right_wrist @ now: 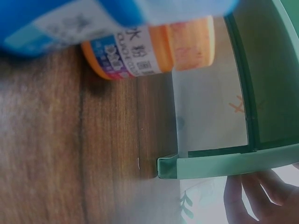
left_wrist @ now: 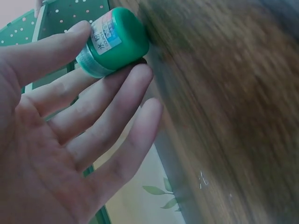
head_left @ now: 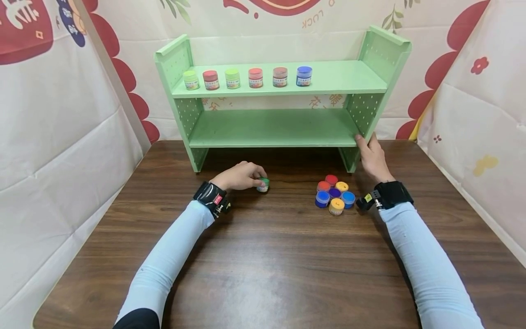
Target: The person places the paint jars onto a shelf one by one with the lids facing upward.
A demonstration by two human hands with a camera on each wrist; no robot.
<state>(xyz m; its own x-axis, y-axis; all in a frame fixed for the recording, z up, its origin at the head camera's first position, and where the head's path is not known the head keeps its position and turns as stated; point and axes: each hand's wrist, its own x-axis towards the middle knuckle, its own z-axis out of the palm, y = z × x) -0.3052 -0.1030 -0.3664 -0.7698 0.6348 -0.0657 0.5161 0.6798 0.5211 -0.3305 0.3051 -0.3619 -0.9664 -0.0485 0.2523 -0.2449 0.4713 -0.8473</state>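
Observation:
My left hand point(head_left: 240, 177) pinches a small paint jar point(head_left: 263, 185) between thumb and fingers, low at the tabletop in front of the shelf. In the left wrist view this jar point(left_wrist: 124, 39) shows a green body and a printed white label, tilted over; the little finger stretches away from it. At the right end of the two-tier green shelf point(head_left: 271, 130), my right hand point(head_left: 373, 160) grips the side panel, thumb on the inner side. The right wrist view has its fingers point(right_wrist: 254, 198) on the outer side of that panel point(right_wrist: 215, 166).
Along the upper tier stands a row of several jars, from a light green one point(head_left: 191, 80) to a blue one point(head_left: 304, 76). Between my forearms, several more jars cluster on the brown table point(head_left: 263, 260), a yellow one point(head_left: 336, 207) nearest me. Printed cloth point(head_left: 472, 114) hangs around the table.

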